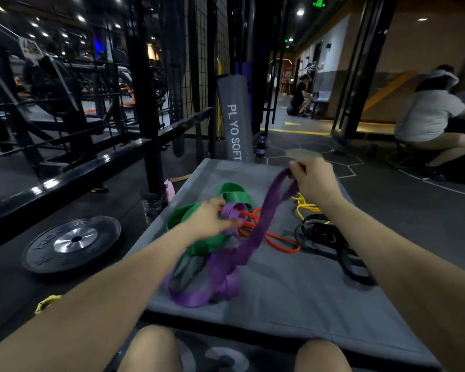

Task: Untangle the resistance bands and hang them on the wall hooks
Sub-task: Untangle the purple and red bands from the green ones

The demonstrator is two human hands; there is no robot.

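The fingers (297,167) of the right hand (316,181) are curled over the top end of the purple band (255,237) and pinch it, lifting that end off the grey mat (293,296) at about 1 o'clock from the heap; the fingertips themselves are tucked behind the band and blurred. From there the band runs down toward 7 o'clock into a twisted loop lying near the mat's near edge. The left hand (210,218) reaches into the heap at the middle of the mat, its fingers bent around a second purple loop; motion blur hides exactly how tight that hold is.

Under and around the left hand lies the green band (231,193), partly covered by the wrist and the purple band. The orange band (277,241) threads through the heap and trails out toward 4 o'clock. The yellow band (305,206) is half hidden behind the right forearm at 2 o'clock, and the black band (330,240) lies at 3 o'clock, its far part cut off by the same arm.

On the floor at 9 o'clock lies a weight plate (73,242). At 12 o'clock a rolled grey bag (235,119) stands against a black wire rack (145,89), with a dark bottle (261,146) beside it. The hooks cannot be made out in the dim rack. Two people (430,116) sit farther off at 1 to 2 o'clock.
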